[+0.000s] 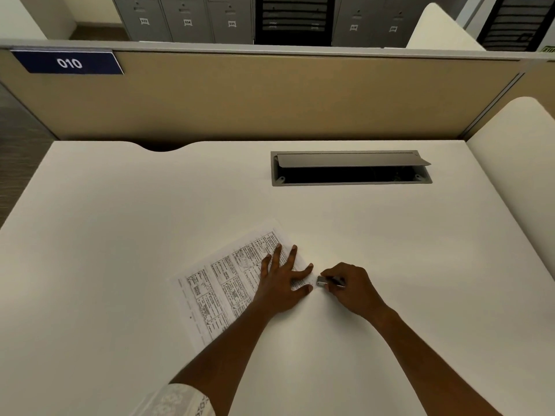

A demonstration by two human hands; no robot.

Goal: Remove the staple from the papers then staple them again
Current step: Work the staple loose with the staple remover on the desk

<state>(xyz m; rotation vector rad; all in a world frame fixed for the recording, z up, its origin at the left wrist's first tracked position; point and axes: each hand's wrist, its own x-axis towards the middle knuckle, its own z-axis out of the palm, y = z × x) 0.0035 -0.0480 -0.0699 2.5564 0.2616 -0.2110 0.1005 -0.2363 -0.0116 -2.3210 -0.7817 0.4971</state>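
A printed sheaf of papers (222, 283) lies tilted on the white desk (390, 250). My left hand (282, 280) rests flat on its right part, fingers spread, pinning it down. My right hand (351, 288) is closed around a small metal stapler (322, 280), whose silver end sits at the right corner of the papers, between my left thumb and forefinger. I cannot make out the staple itself.
An open grey cable hatch (350, 168) is set into the desk behind my hands. A beige partition (270, 94) with a blue "010" label (69, 63) closes off the back. A white side panel (516, 163) stands at the right.
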